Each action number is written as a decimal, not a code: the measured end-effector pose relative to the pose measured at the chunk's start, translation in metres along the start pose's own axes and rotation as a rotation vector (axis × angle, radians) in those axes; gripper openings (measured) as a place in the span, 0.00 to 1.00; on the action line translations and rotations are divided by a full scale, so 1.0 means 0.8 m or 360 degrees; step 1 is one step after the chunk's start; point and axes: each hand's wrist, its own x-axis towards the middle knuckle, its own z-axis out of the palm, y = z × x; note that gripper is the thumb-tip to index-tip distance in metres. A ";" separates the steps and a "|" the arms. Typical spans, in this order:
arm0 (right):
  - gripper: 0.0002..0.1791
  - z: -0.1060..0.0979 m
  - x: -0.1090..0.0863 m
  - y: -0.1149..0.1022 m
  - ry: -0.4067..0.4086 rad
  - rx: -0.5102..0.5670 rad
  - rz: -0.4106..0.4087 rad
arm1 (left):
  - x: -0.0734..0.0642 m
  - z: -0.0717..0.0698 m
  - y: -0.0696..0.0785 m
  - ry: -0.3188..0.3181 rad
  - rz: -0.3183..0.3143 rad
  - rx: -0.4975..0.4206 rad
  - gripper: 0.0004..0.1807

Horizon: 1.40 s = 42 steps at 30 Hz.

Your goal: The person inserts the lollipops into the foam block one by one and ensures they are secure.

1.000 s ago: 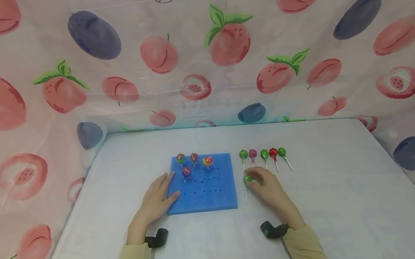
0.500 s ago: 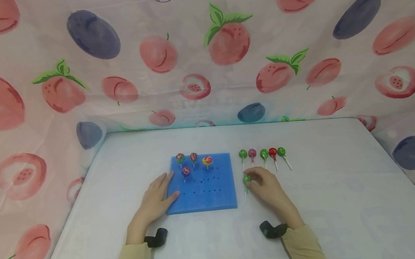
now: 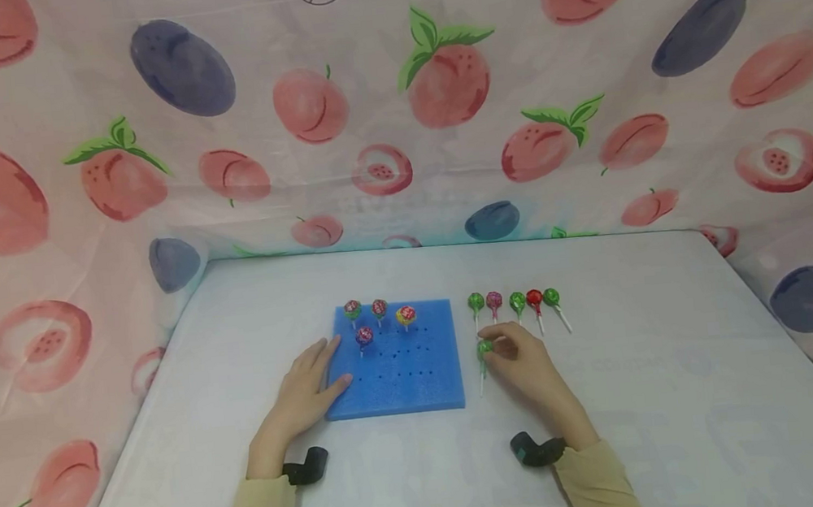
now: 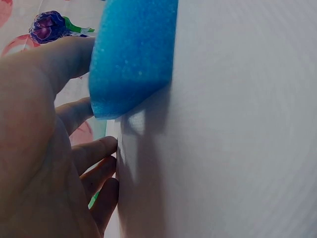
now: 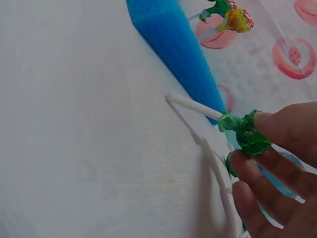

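Note:
My right hand [image 3: 525, 360] pinches a green-wrapped lollipop [image 5: 252, 136] by its candy head, between thumb and fingers. In the right wrist view its white stick points away from the hand, the tip low over the table. To the left, a blue foam block [image 3: 398, 393] with rows of small holes lies flat. Several lollipops stand upright in it, among them a yellow-and-red one [image 3: 407, 316] and a purple one [image 3: 364, 337]. My left hand [image 3: 304, 390] rests against the block's left edge, fingers spread and fairly straight, thumb on top.
Behind the right hand several lollipops lie in a row on the white table [image 3: 655, 393], including a pink one [image 3: 494, 300], a red one [image 3: 534, 298] and a green one [image 3: 552, 297]. A fruit-print cloth [image 3: 376, 93] hangs behind and beside the table.
The green lollipop's head has risen slightly with my right hand, which has barely shifted. My left hand and the foam block stay where they were.

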 end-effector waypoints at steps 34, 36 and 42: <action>0.16 -0.002 -0.002 -0.042 0.0026 0.0098 -0.0304 | 0.003 0.003 -0.006 -0.0018 -0.0021 0.0006 0.38; 0.16 0.000 -0.001 -0.047 0.0015 0.0080 -0.0322 | 0.003 0.003 -0.006 -0.0022 -0.0024 0.0016 0.38; 0.15 0.005 0.003 -0.059 -0.0033 0.0045 -0.0337 | 0.003 0.003 -0.006 -0.0020 -0.0031 0.0014 0.39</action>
